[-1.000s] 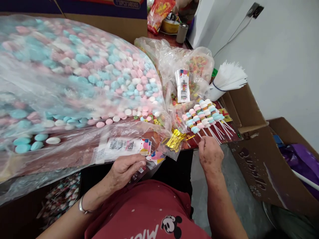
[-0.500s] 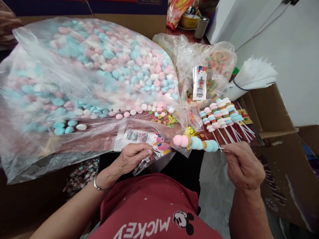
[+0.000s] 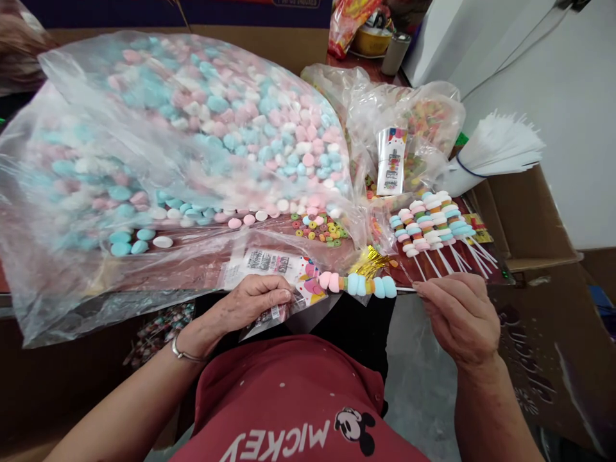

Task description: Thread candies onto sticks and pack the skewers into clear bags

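Observation:
My left hand (image 3: 262, 298) pinches a clear printed plastic packet (image 3: 310, 282) at the table's front edge. By its white stick, my right hand (image 3: 459, 314) holds a marshmallow skewer (image 3: 359, 284) level, threaded with pink and blue marshmallows and small gummy rings. The skewer's pink tip is at the right end of the packet; whether it is inside the opening I cannot tell. Gold twist ties (image 3: 373, 262) lie just behind the skewer. Several finished skewers (image 3: 430, 221) rest in a row farther right, their sticks toward me.
A huge clear bag of marshmallows (image 3: 216, 128) covers the left of the table. Loose gummy rings (image 3: 320, 229) lie beside it. Behind are a bag of gummies (image 3: 423, 122), a stack of printed packets (image 3: 391, 160) and bundled white sticks (image 3: 500, 154). Cardboard boxes (image 3: 529, 212) stand at right.
My right hand has moved left, bringing the skewer's pink tip up to the printed packet. My left hand keeps its pinch on the packet and has shifted only slightly.

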